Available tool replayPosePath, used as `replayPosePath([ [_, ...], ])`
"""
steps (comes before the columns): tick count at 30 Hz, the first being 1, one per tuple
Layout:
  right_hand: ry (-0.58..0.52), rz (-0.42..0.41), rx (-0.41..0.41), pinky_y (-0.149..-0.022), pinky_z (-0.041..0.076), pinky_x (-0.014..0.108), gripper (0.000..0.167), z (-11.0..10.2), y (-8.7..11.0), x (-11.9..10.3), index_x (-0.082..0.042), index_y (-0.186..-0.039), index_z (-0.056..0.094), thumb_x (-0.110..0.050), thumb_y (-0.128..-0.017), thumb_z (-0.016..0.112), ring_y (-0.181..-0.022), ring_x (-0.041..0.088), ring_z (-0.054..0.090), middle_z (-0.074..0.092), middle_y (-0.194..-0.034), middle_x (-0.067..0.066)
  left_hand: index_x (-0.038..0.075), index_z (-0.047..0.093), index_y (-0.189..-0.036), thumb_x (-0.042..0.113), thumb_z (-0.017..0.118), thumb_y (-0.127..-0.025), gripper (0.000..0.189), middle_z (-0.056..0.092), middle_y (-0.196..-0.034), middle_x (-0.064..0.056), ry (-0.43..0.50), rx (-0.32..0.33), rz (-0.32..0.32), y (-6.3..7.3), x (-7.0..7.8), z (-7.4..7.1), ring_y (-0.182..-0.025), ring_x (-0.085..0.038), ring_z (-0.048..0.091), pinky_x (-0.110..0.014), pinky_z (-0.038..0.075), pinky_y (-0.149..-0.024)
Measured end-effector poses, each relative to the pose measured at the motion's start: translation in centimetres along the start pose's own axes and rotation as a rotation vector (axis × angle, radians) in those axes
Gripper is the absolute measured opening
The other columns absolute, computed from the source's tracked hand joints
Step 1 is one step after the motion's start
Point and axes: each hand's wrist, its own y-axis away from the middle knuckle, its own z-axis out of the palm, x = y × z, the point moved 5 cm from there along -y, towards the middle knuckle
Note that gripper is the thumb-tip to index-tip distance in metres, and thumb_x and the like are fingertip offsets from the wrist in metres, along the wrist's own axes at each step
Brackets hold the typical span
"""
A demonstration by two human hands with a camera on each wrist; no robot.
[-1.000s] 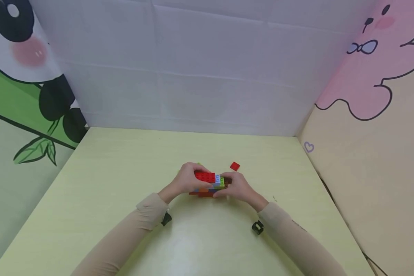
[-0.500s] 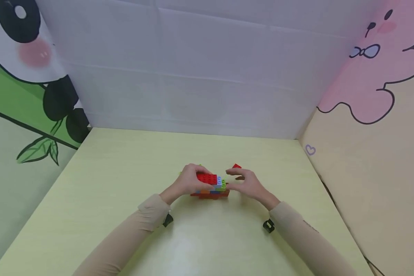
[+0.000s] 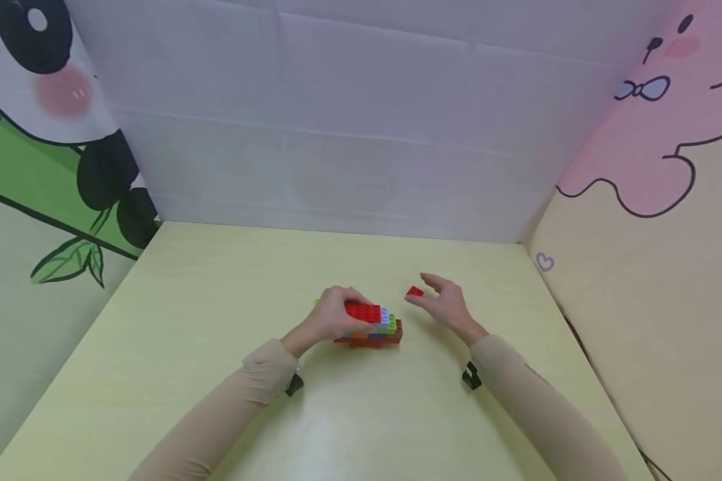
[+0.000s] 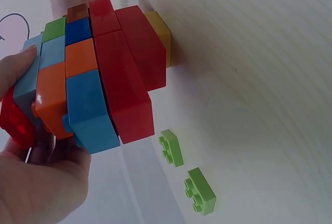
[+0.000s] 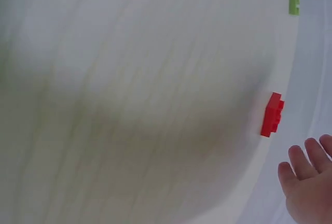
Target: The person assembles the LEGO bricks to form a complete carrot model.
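Observation:
My left hand (image 3: 329, 315) grips a stack of toy building bricks (image 3: 386, 339) from its left side. In the left wrist view the stack (image 4: 124, 84) shows layers of red, blue, orange, light blue, green and brown, with a yellow brick at the bottom. The thumb lies along a light blue brick near the top. To the right of the stack, my right hand (image 3: 449, 307) has its fingers spread and holds nothing. A loose red brick (image 3: 414, 291) lies by its thumb. The right wrist view shows that red brick (image 5: 272, 115) apart from the fingers.
Two light green bricks, a nearer one (image 4: 201, 191) and a farther one (image 4: 171, 148), lie on the pale table (image 3: 216, 294) behind the stack. A white sheet (image 3: 337, 133) hangs at the back edge, with printed panels on both sides.
My right hand has let go of the stack's right end and moved right and away from me, to beside the loose red brick. The left hand keeps its grip.

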Motion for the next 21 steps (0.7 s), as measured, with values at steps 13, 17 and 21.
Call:
replayPosePath([
  [13,0.197,0.1,-0.053,-0.103,0.032,0.046,0.063,2.3,-1.8,2.3,-0.002,-0.136,0.05,-0.033,-0.085,0.073,-0.125,0.032,0.042,0.051,-0.134,0.014,0.015,0.073,-0.1,0.025,0.086,-0.071,0.033,0.062,-0.099,0.003,-0.016,-0.004,-0.018,0.2,0.2,-0.2,-0.094,-0.02,0.054,-0.029,0.051,-0.071],
  [17,0.257,0.065,-0.07,-0.1,0.036,0.047,0.055,2.7,-1.9,1.8,0.004,-0.13,0.054,-0.026,-0.087,0.071,-0.12,0.034,0.046,0.054,-0.129,0.018,0.016,0.073,-0.1,0.026,0.086,-0.071,0.033,0.062,-0.099,0.004,-0.019,-0.009,-0.016,0.2,0.1,-0.3,-0.094,-0.019,0.054,-0.029,0.051,-0.071],
  [21,0.313,0.046,-0.073,-0.098,0.038,0.046,0.047,2.9,-1.8,1.4,0.004,-0.124,0.059,-0.024,-0.088,0.07,-0.116,0.033,0.048,0.055,-0.125,0.018,0.014,0.073,-0.1,0.024,0.086,-0.071,0.033,0.062,-0.098,0.003,-0.013,-0.012,-0.013,0.3,0.2,-0.3,-0.092,-0.02,0.055,-0.028,0.051,-0.07],
])
